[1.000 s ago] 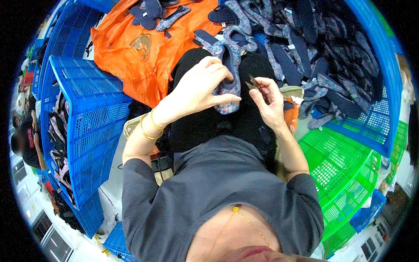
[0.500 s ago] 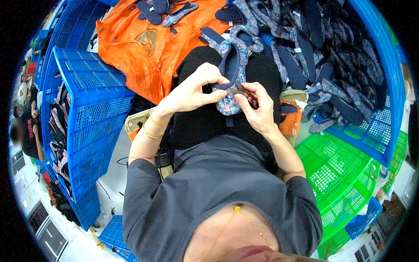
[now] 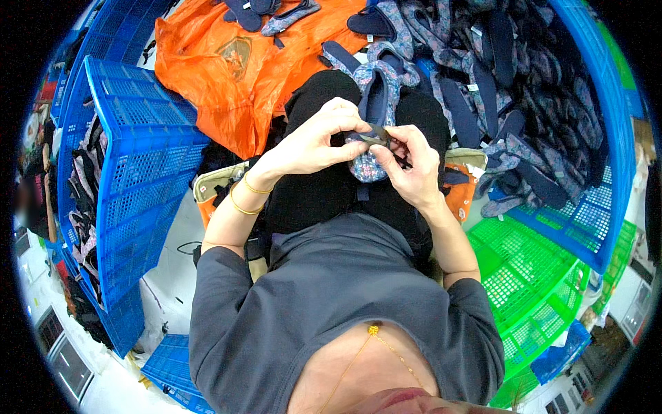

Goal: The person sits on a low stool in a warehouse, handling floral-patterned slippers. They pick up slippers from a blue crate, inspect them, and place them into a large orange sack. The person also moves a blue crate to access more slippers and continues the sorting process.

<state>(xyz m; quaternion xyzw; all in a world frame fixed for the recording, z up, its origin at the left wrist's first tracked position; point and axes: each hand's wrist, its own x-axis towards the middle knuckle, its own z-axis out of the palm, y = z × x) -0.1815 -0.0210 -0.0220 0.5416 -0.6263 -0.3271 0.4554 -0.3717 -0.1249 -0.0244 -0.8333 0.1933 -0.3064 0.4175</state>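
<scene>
A blue floral slipper (image 3: 378, 103) with a navy lining rests on my lap between my knees, its toe pointing toward me. My left hand (image 3: 329, 138) pinches the edge of its opening near the toe. My right hand (image 3: 412, 162) is closed round a small dark metal tool (image 3: 376, 136) that looks like thread snips. Its pointed blades reach across the slipper's opening to my left fingertips. The tool's handle is mostly hidden in my right palm. Whether the blades are apart or touching the fabric, I cannot make out.
Many similar slippers (image 3: 483, 90) are heaped in a blue crate (image 3: 600, 200) at the right. An orange plastic sheet (image 3: 207, 76) lies ahead with a few slippers on it. Blue crates (image 3: 148, 159) stand at the left, and green ones (image 3: 524, 269) at the near right.
The tool's blades have moved left and up, over the slipper's opening near my left fingertips. More of the metal shows now. The slipper has tilted slightly, and the view has shifted a little.
</scene>
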